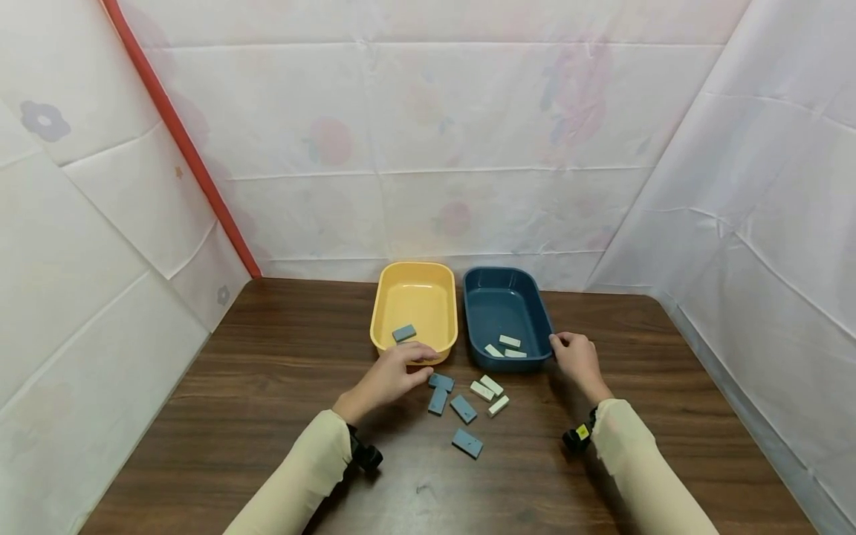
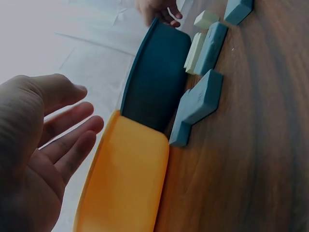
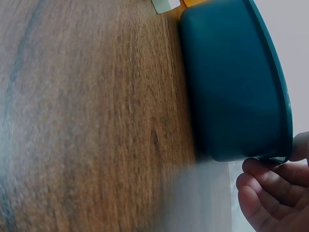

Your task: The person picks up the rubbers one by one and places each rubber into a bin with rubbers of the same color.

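Observation:
My left hand (image 1: pixel 396 373) hovers over the front rim of the yellow bin (image 1: pixel 381 305), fingers relaxed and thumb apart, with nothing in its grasp. One blue-grey block (image 1: pixel 404 333) lies inside that bin, and part of another shows beside my fingers. At the front right corner of the dark blue bin (image 1: pixel 470 312), my right hand (image 1: pixel 579 362) pinches the rim between thumb and fingers. Three cream blocks (image 1: pixel 510 341) lie in the blue bin. In front of the bins are several blue-grey blocks (image 1: pixel 464 409) and three more cream blocks (image 1: pixel 498 406), some touching.
Both bins stand side by side near the back of a dark wooden table (image 1: pixel 267 386). Behind and beside it hang pale patterned sheets (image 1: pixel 428 134), with a red strip (image 1: pixel 180 141) at the left corner. A wrist camera (image 1: pixel 364 455) sits on my left wrist.

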A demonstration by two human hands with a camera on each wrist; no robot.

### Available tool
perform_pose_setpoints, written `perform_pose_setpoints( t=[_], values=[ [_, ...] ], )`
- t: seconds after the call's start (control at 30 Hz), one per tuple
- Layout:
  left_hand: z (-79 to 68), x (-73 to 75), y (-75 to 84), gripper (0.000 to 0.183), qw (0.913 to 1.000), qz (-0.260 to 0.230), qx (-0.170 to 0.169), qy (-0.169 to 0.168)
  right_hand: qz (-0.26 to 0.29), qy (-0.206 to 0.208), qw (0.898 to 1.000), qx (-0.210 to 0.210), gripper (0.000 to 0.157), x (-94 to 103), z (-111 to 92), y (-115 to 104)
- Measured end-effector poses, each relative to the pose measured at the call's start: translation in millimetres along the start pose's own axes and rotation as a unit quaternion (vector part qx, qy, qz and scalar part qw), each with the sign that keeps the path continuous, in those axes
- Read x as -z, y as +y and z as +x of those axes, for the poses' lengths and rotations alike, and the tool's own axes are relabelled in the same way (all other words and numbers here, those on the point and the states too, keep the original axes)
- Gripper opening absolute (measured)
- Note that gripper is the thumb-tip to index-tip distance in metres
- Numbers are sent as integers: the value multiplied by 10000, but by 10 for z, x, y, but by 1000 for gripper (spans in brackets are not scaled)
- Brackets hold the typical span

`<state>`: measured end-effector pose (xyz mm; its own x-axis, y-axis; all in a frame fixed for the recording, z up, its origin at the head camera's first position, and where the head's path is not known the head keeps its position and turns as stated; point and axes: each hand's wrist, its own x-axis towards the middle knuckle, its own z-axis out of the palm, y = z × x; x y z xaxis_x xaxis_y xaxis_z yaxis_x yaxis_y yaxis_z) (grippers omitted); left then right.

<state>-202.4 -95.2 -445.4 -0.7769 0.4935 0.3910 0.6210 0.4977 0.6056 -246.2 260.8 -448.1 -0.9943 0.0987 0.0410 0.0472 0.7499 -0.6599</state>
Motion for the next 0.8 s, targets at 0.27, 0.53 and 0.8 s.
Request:
perform_pose_setpoints(
  t=[0.27, 0.53, 0.8],
  values=[
    [-18, -71, 85, 23, 9977, 209, 20, -638, 21, -2, 10000, -36, 39, 4, -8, -11],
    [-36, -155, 51, 25, 9937, 297, -47, -1080, 12, -28, 10000, -9, 39, 6, -25, -19],
    [-28, -217, -6, 32, 9885, 407, -4, -1453, -82, -29, 10000, 17, 40, -14, -21, -2]
  ],
)
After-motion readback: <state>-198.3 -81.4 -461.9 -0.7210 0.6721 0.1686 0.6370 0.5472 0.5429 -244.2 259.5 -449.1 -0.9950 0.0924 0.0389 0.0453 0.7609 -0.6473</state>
